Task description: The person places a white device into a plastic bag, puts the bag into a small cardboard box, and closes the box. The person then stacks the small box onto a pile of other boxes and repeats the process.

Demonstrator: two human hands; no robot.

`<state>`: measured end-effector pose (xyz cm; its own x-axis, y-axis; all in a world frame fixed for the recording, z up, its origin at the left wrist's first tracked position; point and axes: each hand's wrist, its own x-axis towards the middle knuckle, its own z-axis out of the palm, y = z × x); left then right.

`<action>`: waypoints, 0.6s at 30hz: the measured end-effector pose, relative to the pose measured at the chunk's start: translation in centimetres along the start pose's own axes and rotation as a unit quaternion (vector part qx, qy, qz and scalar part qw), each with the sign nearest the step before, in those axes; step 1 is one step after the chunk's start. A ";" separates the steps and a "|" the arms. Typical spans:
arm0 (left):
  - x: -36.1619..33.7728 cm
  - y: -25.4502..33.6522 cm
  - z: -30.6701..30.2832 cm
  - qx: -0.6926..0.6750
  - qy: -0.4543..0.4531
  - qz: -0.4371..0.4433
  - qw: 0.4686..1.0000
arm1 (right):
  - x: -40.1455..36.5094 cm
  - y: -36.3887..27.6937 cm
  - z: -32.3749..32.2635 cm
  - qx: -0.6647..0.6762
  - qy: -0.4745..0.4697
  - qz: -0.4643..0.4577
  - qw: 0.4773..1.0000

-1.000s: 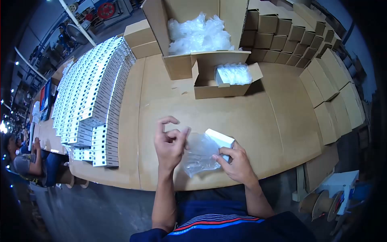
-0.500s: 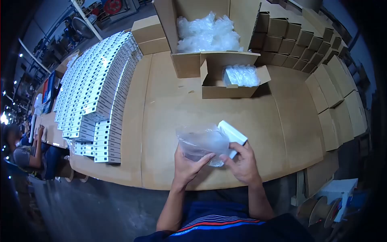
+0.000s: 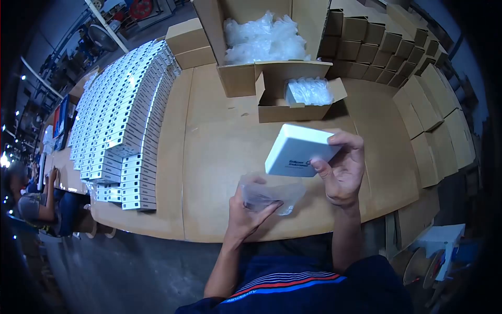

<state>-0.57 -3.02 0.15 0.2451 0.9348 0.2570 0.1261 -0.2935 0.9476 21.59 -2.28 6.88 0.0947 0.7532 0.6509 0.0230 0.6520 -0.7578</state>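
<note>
My right hand (image 3: 345,167) grips a white box (image 3: 300,149) with small print by its right end, tilted above the table. Lower and to the left, my left hand (image 3: 248,212) pinches a clear plastic bag (image 3: 274,198) between thumb and fingers. The bag looks limp, and its mouth faces up toward the box. Box and bag appear apart. Beyond them stands an open brown carton (image 3: 293,114) with bubble-wrapped items (image 3: 311,91) inside.
Stacked white boxes (image 3: 125,115) fill the left side of the cardboard-covered table (image 3: 209,157). A large carton (image 3: 238,81) of plastic bags (image 3: 266,39) stands at the back. Small brown cartons (image 3: 374,34) and folded ones (image 3: 418,104) line the right. A person (image 3: 39,206) sits far left.
My right hand has lifted the white box up and to the right, away from the bag, and turned its printed face into view. My left hand still holds the bag.
</note>
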 end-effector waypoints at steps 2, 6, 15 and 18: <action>-0.1 -0.4 0.1 -0.017 0.005 -0.015 1.000 | 0.2 0.5 0.3 0.033 -0.053 0.004 0.998; 0.0 -0.2 -0.5 -0.006 -0.018 -0.056 0.998 | 0.5 0.7 0.5 0.044 -0.109 0.027 0.993; 0.4 -0.7 -0.1 0.036 0.001 -0.026 0.999 | 1.1 0.5 1.4 -0.059 -0.148 0.085 0.983; 0.4 -1.0 0.1 -0.016 0.016 -0.063 0.998 | 0.3 0.9 1.9 -0.030 -0.132 0.115 0.984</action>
<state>-0.49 -2.36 -0.73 0.1979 0.9701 0.1403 0.1226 -0.1665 0.9784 19.72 -1.29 6.48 -0.1583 0.8818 0.4444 0.0907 0.4611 -0.8827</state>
